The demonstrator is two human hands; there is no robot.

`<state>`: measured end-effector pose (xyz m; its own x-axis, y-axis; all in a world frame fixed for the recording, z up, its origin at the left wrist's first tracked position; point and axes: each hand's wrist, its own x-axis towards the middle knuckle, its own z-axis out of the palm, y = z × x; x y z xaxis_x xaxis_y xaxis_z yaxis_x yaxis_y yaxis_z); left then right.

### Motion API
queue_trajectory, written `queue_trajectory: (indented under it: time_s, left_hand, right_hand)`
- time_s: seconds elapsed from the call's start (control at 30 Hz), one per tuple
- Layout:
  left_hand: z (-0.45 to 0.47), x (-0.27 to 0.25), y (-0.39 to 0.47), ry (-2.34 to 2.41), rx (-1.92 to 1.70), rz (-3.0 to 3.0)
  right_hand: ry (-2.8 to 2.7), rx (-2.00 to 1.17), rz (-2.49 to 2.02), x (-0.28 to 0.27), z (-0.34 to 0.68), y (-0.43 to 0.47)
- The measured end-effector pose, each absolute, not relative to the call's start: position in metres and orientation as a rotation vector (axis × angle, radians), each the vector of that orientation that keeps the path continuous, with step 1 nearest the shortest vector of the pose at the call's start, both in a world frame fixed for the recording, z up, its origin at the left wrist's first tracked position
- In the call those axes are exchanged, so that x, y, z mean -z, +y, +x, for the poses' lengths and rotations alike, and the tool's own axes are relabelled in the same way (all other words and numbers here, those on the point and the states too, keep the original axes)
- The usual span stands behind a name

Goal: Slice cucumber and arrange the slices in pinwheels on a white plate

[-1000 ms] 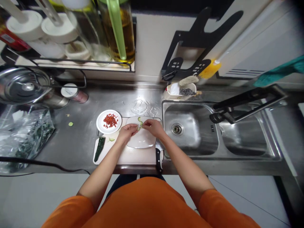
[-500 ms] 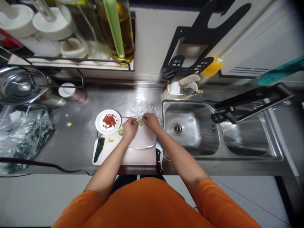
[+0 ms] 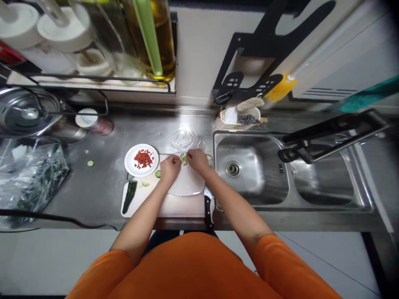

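Several small cucumber slices lie in a little group near the far side of a pale plate. My left hand is pinched at the left edge of this group, its fingertips on a slice. From the right, my right hand holds its fingers closed just beside the slices; whatever is between them is hidden. Under the plate is a white cutting board, with a dark green cucumber piece and a few pale cut bits on its left part. A black-handled knife rests at its right edge.
A white dish of red berries stands left of the plate. Farther left are a plastic bag of greens and a lidded jar. The double sink and its black faucet are on the right. A bottle rack overhangs the counter.
Both hands stay almost still at the cucumber slices, with only a tiny shift of the fingers. The camera view has moved very slightly.
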<state>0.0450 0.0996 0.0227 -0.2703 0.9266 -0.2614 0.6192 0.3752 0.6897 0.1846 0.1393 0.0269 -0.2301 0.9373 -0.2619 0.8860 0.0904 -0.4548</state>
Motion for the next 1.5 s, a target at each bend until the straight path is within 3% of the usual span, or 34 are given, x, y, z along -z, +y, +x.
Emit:
queue_trajectory:
  time_s: [0.8,1.27,1.5]
  left_hand:
    - [0.047,-0.015,0.096,1.986,-0.569,1.603]
    - [0.049,-0.015,0.094,1.99,-0.561,1.635]
    - [0.036,-0.033,0.091,1.984,-0.681,1.581]
  right_hand:
    - [-2.311,-0.615,-1.938,-0.025,0.18,0.129]
    - [-2.299,-0.564,-1.751,-0.012,0.197,0.112]
    - [-2.269,-0.569,-1.743,-0.02,0.2,0.105]
